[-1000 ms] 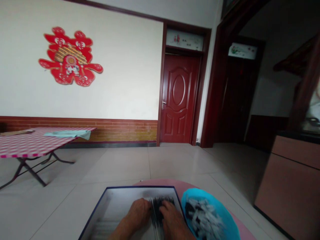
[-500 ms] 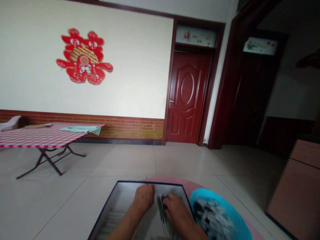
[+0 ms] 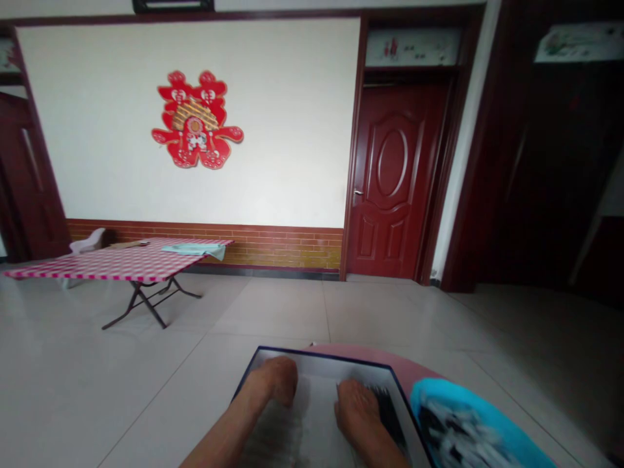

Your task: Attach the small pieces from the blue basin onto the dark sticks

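Both hands are inside a shallow white box (image 3: pixel 336 365) with a dark blue rim. My left hand (image 3: pixel 281 380) is at the box's far left, its fingers curled downward and closed; the fingertips are hidden. On the right side my right hand (image 3: pixel 358 406) is closed too, knuckles up, and what its fingers hold, if anything, cannot be seen. Beside it, along the right wall, stands a row of thin dark pieces (image 3: pixel 390 413). Blurred pale strips (image 3: pixel 273 435) lie in the near left part of the box, partly behind my left forearm.
A blue basin (image 3: pixel 487 396) with black and white pieces stands right of the box. Both rest on a pink round tabletop (image 3: pixel 404 367). Farther off are a folding table (image 3: pixel 117 263) with a checked cover, a red door (image 3: pixel 392 188) and the tiled floor (image 3: pixel 273 305).
The view has turned left. My right hand has shifted from on top of the thin pieces to their left side. My left hand stays near the far wall, nearer the left corner.
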Demonstrator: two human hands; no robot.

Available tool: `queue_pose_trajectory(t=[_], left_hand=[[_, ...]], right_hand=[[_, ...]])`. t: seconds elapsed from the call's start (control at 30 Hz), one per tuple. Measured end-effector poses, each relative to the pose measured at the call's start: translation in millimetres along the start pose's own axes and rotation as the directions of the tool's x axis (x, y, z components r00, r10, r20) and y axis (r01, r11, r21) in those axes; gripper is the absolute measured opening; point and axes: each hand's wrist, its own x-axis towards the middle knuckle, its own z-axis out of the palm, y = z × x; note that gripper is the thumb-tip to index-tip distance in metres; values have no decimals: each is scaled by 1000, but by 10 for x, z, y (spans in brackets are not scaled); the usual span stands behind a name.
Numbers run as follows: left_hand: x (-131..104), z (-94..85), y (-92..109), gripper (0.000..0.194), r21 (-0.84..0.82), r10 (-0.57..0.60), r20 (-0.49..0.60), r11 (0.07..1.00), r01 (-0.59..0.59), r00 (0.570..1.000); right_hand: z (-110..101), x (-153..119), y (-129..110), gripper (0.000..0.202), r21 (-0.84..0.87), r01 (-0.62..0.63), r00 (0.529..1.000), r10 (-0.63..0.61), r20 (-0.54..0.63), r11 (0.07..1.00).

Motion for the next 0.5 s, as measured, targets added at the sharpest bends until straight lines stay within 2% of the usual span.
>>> queue_pose_trajectory(t=[0.07,0.2,0.5], left_hand=[[1,69,-29,21,-10,-15,27,1000,15,1000],[30,156,-47,23,-36,-44,6,998,44,999],[145,269,-145,16,-163,43,26,986,-38,999]], right_hand=[[12,13,19,25,-5,0,1000,0,9,1000],[9,24,10,27,-19,-9,1000,9,22,1000],[92,33,12,28,-15,-44,999,43,-21,999]])
